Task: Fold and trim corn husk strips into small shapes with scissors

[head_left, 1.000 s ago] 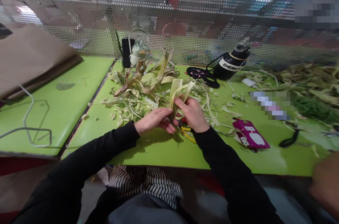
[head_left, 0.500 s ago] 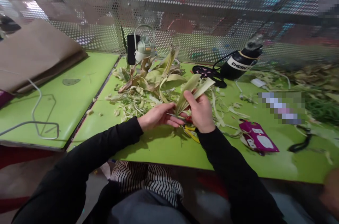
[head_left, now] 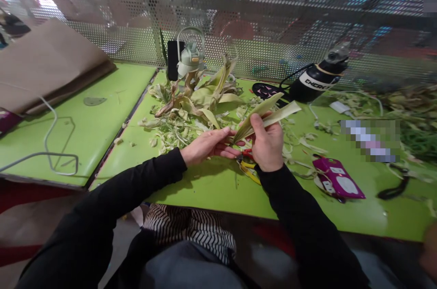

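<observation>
My right hand [head_left: 268, 143] is closed around long, pale green corn husk leaves [head_left: 262, 109], its thumb pressed on top. Their free ends fan out up and to the right, and the narrow gathered end points toward my left hand [head_left: 208, 145]. The left fingers are stretched out and apart, with their tips close to that narrow end; whether they touch it I cannot tell. Just under the hands lie pliers [head_left: 248, 168] with yellow and red handles, partly covered by my right hand. Beyond them is a heap of dried husks [head_left: 201, 98] with shredded bits.
A pale green bottle [head_left: 190, 59] and a dark phone [head_left: 174, 59] stand at the back by the perforated metal screen [head_left: 218, 20]. To the right are a black bottle [head_left: 314, 83], a purple pouch [head_left: 337, 179] and more plant scraps. Brown paper [head_left: 54, 61] and bent wire [head_left: 48, 143] lie left.
My right hand has shifted slightly right with the husk leaves, which now lean lower and farther to the right. My left fingers have straightened. The whole view has moved a little.
</observation>
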`<act>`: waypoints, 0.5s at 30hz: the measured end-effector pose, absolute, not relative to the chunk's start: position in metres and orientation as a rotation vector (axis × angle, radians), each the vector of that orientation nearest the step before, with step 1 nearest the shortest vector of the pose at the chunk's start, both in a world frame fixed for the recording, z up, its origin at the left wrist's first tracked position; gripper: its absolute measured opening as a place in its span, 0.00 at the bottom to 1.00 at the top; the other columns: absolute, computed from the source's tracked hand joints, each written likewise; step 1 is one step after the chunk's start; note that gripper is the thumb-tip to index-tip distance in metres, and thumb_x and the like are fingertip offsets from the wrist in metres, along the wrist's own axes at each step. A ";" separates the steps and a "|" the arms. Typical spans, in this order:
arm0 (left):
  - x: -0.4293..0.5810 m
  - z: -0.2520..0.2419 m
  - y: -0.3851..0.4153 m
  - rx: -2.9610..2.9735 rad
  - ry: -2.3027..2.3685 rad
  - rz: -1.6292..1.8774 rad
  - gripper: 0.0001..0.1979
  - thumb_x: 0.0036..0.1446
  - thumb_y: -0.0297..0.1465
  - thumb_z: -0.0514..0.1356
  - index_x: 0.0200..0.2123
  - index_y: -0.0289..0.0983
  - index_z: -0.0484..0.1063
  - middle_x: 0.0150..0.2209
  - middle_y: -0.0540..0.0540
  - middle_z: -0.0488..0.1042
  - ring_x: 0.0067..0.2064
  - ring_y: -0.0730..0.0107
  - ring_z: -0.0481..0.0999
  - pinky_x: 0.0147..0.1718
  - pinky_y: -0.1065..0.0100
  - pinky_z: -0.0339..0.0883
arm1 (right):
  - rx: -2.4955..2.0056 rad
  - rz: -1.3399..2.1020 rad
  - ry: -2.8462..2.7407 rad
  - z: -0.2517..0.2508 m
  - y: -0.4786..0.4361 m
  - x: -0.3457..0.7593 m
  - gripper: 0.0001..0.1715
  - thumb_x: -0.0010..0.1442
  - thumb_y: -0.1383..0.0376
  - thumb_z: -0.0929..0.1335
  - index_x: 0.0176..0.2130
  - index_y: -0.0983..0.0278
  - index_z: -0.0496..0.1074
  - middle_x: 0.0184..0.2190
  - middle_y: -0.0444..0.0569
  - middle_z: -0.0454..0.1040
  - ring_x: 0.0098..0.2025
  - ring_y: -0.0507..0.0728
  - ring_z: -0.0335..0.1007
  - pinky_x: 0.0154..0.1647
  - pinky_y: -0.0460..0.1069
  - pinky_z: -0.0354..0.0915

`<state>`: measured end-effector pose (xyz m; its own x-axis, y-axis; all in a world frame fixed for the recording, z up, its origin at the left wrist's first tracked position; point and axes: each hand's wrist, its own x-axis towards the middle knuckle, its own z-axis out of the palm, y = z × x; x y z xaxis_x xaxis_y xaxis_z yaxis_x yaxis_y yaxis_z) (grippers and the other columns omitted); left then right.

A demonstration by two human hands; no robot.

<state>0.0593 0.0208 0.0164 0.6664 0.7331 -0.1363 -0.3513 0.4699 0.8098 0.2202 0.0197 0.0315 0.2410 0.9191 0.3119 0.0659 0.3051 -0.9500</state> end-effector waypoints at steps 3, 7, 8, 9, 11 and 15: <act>0.060 0.017 0.020 0.890 0.553 0.693 0.12 0.65 0.27 0.59 0.50 0.29 0.70 0.43 0.38 0.81 0.35 0.75 0.81 0.43 0.66 0.76 | -1.084 0.793 -1.180 0.031 0.020 0.220 0.19 0.57 0.49 0.71 0.31 0.58 0.64 0.21 0.38 0.65 0.20 0.50 0.61 0.20 0.47 0.58; 0.063 0.022 0.019 0.936 0.628 0.680 0.04 0.65 0.23 0.56 0.39 0.28 0.71 0.38 0.41 0.81 0.31 0.79 0.79 0.40 0.69 0.75 | -1.066 0.811 -1.184 0.031 0.019 0.219 0.18 0.57 0.50 0.72 0.31 0.58 0.65 0.20 0.38 0.64 0.19 0.49 0.60 0.19 0.47 0.58; 0.064 0.024 0.018 0.933 0.644 0.678 0.06 0.66 0.23 0.54 0.36 0.28 0.70 0.38 0.41 0.80 0.30 0.80 0.78 0.38 0.70 0.75 | -1.067 0.808 -1.185 0.031 0.019 0.219 0.19 0.57 0.49 0.72 0.31 0.58 0.65 0.20 0.38 0.64 0.20 0.49 0.60 0.19 0.47 0.58; 0.064 0.025 0.018 0.925 0.658 0.681 0.08 0.67 0.23 0.53 0.35 0.29 0.69 0.38 0.41 0.80 0.29 0.80 0.78 0.36 0.71 0.75 | -1.068 0.803 -1.186 0.031 0.020 0.220 0.19 0.57 0.49 0.72 0.30 0.58 0.65 0.20 0.38 0.64 0.20 0.49 0.60 0.19 0.47 0.58; 0.064 0.027 0.017 0.905 0.665 0.700 0.09 0.68 0.23 0.51 0.35 0.30 0.68 0.38 0.41 0.80 0.28 0.81 0.78 0.33 0.73 0.74 | -1.068 0.793 -1.199 0.030 0.021 0.220 0.20 0.56 0.48 0.73 0.30 0.58 0.65 0.21 0.38 0.65 0.20 0.49 0.60 0.19 0.47 0.58; 0.062 0.027 0.017 0.882 0.642 0.742 0.09 0.69 0.25 0.51 0.34 0.31 0.67 0.37 0.41 0.81 0.27 0.79 0.78 0.30 0.75 0.74 | -1.057 0.844 -1.279 0.027 0.022 0.222 0.21 0.53 0.48 0.75 0.29 0.60 0.68 0.21 0.38 0.67 0.20 0.48 0.62 0.20 0.46 0.60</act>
<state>0.0622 0.0167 0.0267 0.5843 0.7893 -0.1887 -0.3001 0.4263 0.8533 0.2216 0.0222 0.0274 0.1279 0.9364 0.3269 0.0677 0.3206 -0.9448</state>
